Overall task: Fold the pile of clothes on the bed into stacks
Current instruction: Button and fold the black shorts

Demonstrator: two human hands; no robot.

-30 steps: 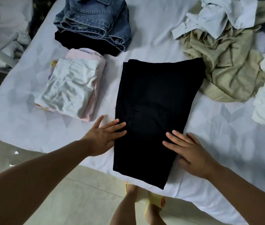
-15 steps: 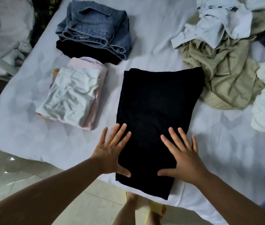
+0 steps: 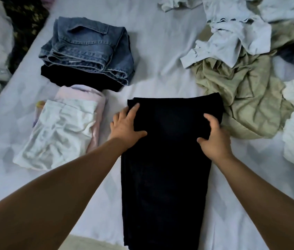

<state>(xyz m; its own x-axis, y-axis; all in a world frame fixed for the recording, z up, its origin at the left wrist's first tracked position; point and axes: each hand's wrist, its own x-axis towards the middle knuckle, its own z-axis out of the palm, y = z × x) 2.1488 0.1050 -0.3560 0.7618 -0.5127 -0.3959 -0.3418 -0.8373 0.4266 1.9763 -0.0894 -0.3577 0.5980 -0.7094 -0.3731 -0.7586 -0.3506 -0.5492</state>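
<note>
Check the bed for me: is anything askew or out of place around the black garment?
One thing: the black garment's near end hangs over the bed edge. The left hand lies flat on it, and the right hand grips its right side. The olive garment beside it is unfolded.

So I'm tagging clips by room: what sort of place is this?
Most likely a bedroom at home: a bed with a pale sheet, folded jeans stacked on it, and a heap of unfolded clothes beside the black garment being folded.
</note>
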